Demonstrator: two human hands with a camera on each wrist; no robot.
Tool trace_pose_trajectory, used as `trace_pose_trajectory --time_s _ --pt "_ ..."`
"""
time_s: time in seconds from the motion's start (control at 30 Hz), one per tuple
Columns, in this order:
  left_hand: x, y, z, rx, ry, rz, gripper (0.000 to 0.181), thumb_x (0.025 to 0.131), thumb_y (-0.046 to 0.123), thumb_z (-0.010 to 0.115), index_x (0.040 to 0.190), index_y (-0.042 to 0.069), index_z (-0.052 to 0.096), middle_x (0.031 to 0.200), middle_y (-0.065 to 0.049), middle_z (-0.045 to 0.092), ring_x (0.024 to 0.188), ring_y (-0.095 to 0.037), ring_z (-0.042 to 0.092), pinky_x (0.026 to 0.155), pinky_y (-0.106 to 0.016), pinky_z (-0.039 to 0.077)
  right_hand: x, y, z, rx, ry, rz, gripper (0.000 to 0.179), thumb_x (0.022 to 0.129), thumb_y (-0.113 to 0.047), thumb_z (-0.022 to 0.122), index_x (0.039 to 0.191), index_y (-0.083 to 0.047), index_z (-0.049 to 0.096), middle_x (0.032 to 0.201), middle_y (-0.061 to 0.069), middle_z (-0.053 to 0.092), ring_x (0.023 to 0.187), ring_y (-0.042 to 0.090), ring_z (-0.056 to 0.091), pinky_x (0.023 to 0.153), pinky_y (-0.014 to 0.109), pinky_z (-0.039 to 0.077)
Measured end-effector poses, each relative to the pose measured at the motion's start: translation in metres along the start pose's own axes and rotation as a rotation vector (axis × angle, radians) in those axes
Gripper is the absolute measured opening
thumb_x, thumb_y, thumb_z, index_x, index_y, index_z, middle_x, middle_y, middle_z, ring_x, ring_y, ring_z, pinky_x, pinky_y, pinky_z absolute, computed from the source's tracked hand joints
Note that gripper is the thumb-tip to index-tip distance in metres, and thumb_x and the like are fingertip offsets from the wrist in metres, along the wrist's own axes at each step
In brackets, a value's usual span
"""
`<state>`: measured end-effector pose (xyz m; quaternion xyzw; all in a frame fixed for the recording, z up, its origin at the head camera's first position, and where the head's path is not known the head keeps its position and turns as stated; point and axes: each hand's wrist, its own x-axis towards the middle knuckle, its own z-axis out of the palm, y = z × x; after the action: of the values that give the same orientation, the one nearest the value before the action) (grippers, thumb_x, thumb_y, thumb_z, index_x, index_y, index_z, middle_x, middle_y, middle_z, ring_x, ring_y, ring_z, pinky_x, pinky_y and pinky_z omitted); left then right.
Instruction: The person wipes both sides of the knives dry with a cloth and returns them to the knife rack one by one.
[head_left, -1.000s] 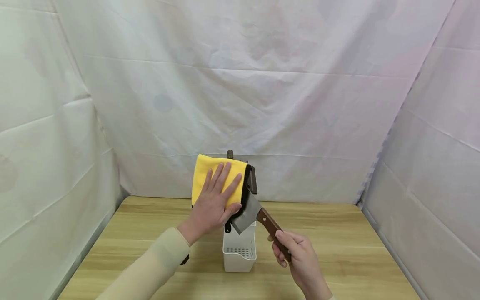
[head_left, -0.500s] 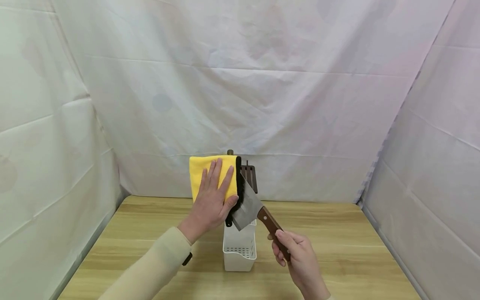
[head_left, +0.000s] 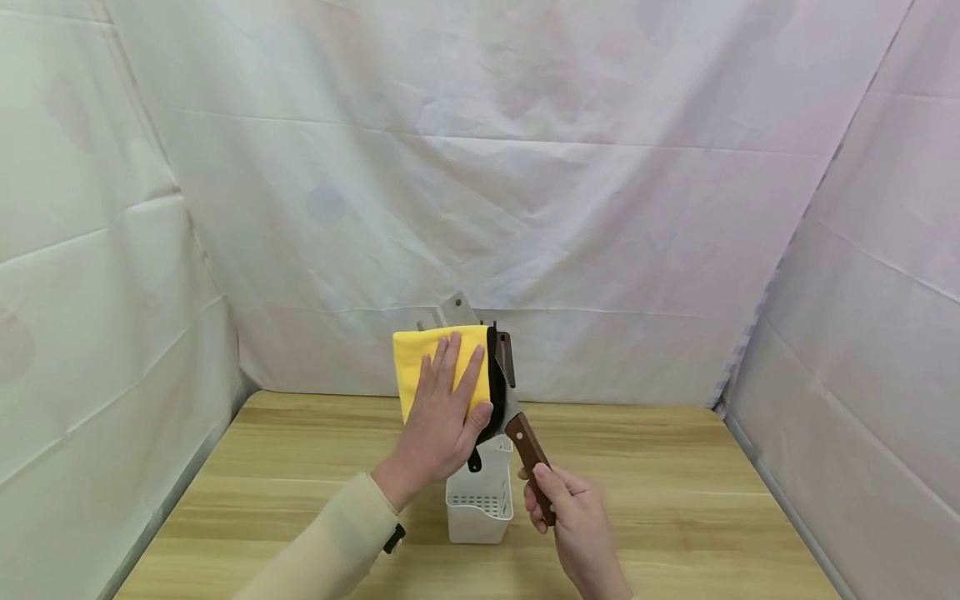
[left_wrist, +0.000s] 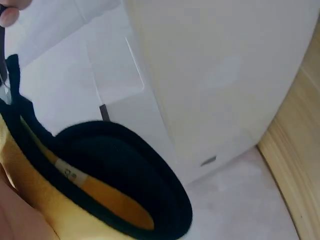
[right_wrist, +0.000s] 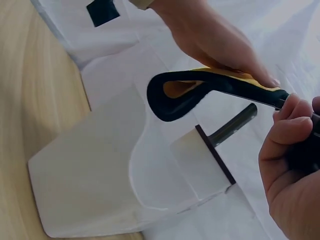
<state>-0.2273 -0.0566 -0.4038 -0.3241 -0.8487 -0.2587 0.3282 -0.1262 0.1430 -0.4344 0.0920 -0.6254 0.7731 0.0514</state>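
My right hand (head_left: 579, 521) grips the riveted wooden handle of a cleaver (head_left: 527, 444), held up over the table. Spread across its blade is a yellow cloth (head_left: 408, 358) with dark edging, folded over on itself. Straight-fingered, my left hand (head_left: 438, 425) presses flat on this cloth. Past the cloth's far edge shows the blade's corner with a hole; most of the blade is covered. The left wrist view has the cloth's fold (left_wrist: 115, 165) hanging loose. Seen from the right wrist, the left hand (right_wrist: 215, 40) lies on top of the cloth.
Below the hands a white perforated holder (head_left: 477, 527) stands on the wooden table (head_left: 300, 467). Behind the cloth rises a brown slotted turner (head_left: 507, 358). A dark handle (right_wrist: 235, 125) sticks out of the holder in the right wrist view. White curtains (head_left: 480, 208) surround the table.
The left hand and cloth slid left, then back right across the blade. The right hand shifted a little left with the cleaver, whose far corner now shows beyond the cloth.
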Motion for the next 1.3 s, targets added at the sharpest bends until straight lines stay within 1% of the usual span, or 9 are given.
trace_pose_trajectory --time_s 0.17,0.27,0.37,0.47,0.57,0.67,1.0,1.2,1.3 --pt "-0.005 0.008 0.001 -0.029 -0.017 -0.007 0.067 0.112 0.049 0.019 0.166 0.01 0.021 0.171 -0.024 0.008 0.159 -0.041 0.006 0.125 -0.066 0.01 0.0 0.007 0.01 -0.03 0.022 -0.016 0.027 0.109 -0.016 0.054 0.094 -0.007 0.075 0.069 0.0 0.06 0.057 0.004 0.051 0.05 0.017 0.042" --pt "-0.007 0.012 0.002 -0.041 -0.014 0.006 0.063 0.113 0.043 0.022 0.165 0.008 0.023 0.171 -0.024 0.01 0.158 -0.042 0.009 0.124 -0.066 0.011 0.001 0.01 0.012 -0.031 0.024 -0.023 0.028 0.109 -0.017 0.053 0.095 -0.005 0.074 0.07 0.001 0.06 0.057 0.004 0.051 0.05 0.017 0.043" --pt "-0.009 0.015 0.003 -0.047 -0.004 0.022 0.059 0.114 0.038 0.025 0.164 0.007 0.026 0.17 -0.024 0.013 0.158 -0.043 0.012 0.124 -0.067 0.013 0.002 0.011 0.013 -0.034 0.024 -0.019 0.033 0.11 -0.019 0.05 0.098 0.001 0.073 0.07 0.001 0.059 0.058 0.005 0.051 0.051 0.017 0.044" --pt "-0.011 0.018 0.004 -0.043 -0.004 0.03 0.058 0.114 0.037 0.026 0.164 0.008 0.027 0.17 -0.024 0.014 0.157 -0.043 0.014 0.124 -0.066 0.014 0.003 0.012 0.015 -0.027 0.035 0.001 0.04 0.112 -0.024 0.047 0.1 0.007 0.07 0.071 0.001 0.06 0.059 0.005 0.052 0.051 0.017 0.044" --pt "-0.013 0.022 0.006 -0.044 -0.013 0.032 0.058 0.114 0.038 0.024 0.165 0.01 0.027 0.17 -0.023 0.015 0.158 -0.041 0.014 0.124 -0.065 0.014 0.005 0.012 0.017 -0.014 0.048 0.033 0.044 0.112 -0.029 0.045 0.099 0.005 0.07 0.072 0.002 0.061 0.059 0.006 0.053 0.052 0.018 0.044" --pt "-0.015 0.027 0.006 -0.049 -0.024 0.035 0.059 0.114 0.04 0.022 0.165 0.011 0.026 0.171 -0.021 0.014 0.158 -0.04 0.013 0.125 -0.063 0.013 0.006 0.012 0.018 -0.002 0.057 0.047 0.045 0.113 -0.03 0.043 0.096 0.002 0.07 0.072 0.002 0.061 0.06 0.007 0.053 0.052 0.018 0.045" --pt "-0.021 0.039 0.01 -0.017 0.003 0.057 0.058 0.114 0.038 0.026 0.164 0.009 0.028 0.17 -0.023 0.016 0.157 -0.042 0.016 0.124 -0.064 0.016 0.01 0.013 0.024 0.041 0.083 0.032 0.044 0.113 -0.023 0.04 0.087 -0.001 0.067 0.068 0.0 0.064 0.057 0.006 0.054 0.052 0.017 0.04" --pt "-0.024 0.046 0.012 0.007 0.003 0.07 0.058 0.114 0.039 0.026 0.164 0.01 0.027 0.17 -0.022 0.016 0.157 -0.042 0.017 0.123 -0.063 0.017 0.012 0.012 0.027 0.04 0.1 0.014 0.047 0.113 -0.021 0.039 0.078 -0.013 0.07 0.065 -0.002 0.064 0.054 0.005 0.052 0.05 0.016 0.039" --pt "-0.024 0.047 0.012 0.017 0.016 0.071 0.059 0.114 0.04 0.024 0.164 0.01 0.028 0.17 -0.022 0.017 0.157 -0.041 0.017 0.123 -0.063 0.017 0.012 0.012 0.028 0.039 0.103 0.007 0.049 0.113 -0.019 0.039 0.074 -0.013 0.068 0.064 -0.002 0.063 0.053 0.005 0.051 0.05 0.016 0.039"
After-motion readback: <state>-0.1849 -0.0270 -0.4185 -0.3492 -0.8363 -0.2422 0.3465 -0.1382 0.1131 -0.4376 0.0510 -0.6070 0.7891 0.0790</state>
